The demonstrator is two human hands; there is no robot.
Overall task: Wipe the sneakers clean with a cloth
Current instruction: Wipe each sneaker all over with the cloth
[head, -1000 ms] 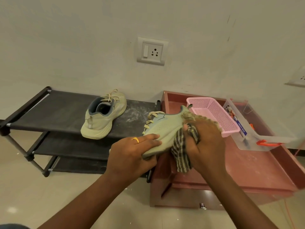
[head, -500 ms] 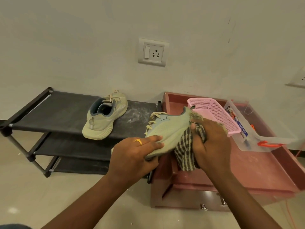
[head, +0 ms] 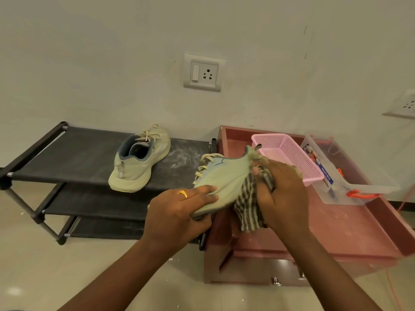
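My left hand (head: 179, 209) grips the toe end of a pale green sneaker (head: 224, 178) held in the air, side up, laces to the left. My right hand (head: 283, 194) is closed on a dark striped cloth (head: 249, 209) and presses it against the sneaker's side near the heel. Part of the cloth hangs below my palm. The second pale green sneaker (head: 139, 162) rests on the top shelf of the black shoe rack (head: 67, 158), heel toward me, apart from both hands.
A reddish-brown low cabinet (head: 350, 230) stands right of the rack. On it sit a pink perforated basket (head: 289, 153) and a clear plastic box (head: 341, 182) with orange clips. A wall socket (head: 204, 72) is above. Tiled floor lies in front.
My right hand with the cloth has slid along the sneaker's side toward the heel, up and to the right. The left hand keeps its grip on the toe.
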